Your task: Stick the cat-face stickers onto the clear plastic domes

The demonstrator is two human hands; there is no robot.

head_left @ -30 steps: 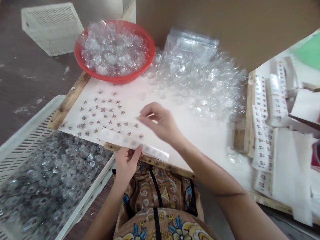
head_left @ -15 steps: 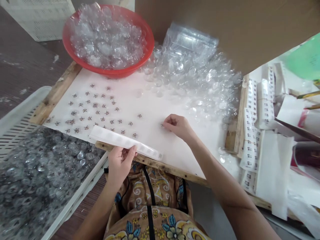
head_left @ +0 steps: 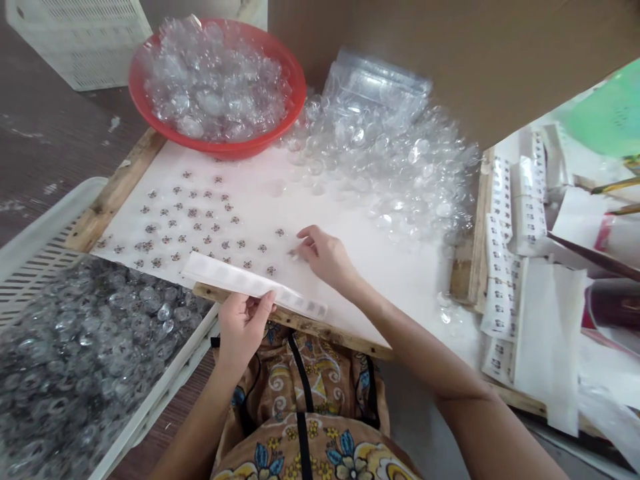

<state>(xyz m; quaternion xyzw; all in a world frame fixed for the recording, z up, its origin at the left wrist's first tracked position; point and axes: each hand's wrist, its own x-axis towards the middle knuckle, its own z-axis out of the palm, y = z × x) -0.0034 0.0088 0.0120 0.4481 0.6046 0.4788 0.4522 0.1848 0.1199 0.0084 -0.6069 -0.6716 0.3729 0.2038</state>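
Note:
My left hand [head_left: 246, 320] pinches a white sticker strip [head_left: 235, 277] between thumb and fingers near the front edge of the board. The strip lies slanted, with faint rounded marks along it. Over the middle of the board is my right hand [head_left: 323, 257], index finger lifted a little apart from the others. A small clear disc with a dark printed sticker [head_left: 293, 253] shows at its thumb and fingertips, slightly blurred. To the left, several clear discs with printed stickers [head_left: 193, 213] lie spread on the white board [head_left: 260, 200].
A red basin [head_left: 220, 150] heaped with clear discs stands at the back left. Loose clear discs [head_left: 395, 167] pile up at the back right. A white crate [head_left: 145, 407] of discs sits lower left. Printed sticker strips [head_left: 500, 267] lie right, beyond a wooden rail [head_left: 481, 233].
My right hand has moved left across the board, and the small stickered disc has gone with it. Its index finger has lifted away from the pinch. My left hand keeps the strip in place.

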